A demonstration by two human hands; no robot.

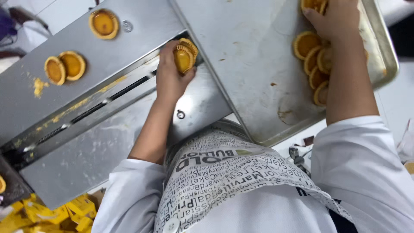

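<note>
My left hand (pixel 170 73) grips two golden tarts (pixel 184 55) in fluted cases, held on edge over the steel machine surface (pixel 129 47). My right hand (pixel 334 19) rests on a cluster of the same tarts (pixel 311 60) at the far right of a metal baking tray (pixel 246 64); whether its fingers close on one I cannot tell. Three more tarts lie flat on the steel surface: one single tart (pixel 103 23) and a touching pair (pixel 64 67). White sleeves and a printed apron (pixel 215 172) fill the lower frame.
A dark slot (pixel 99 103) runs diagonally along the machine, with yellow crumbs (pixel 39 86) near it. Yellow packaging (pixel 51 213) lies at the bottom left. The tray's near corner overhangs toward my apron.
</note>
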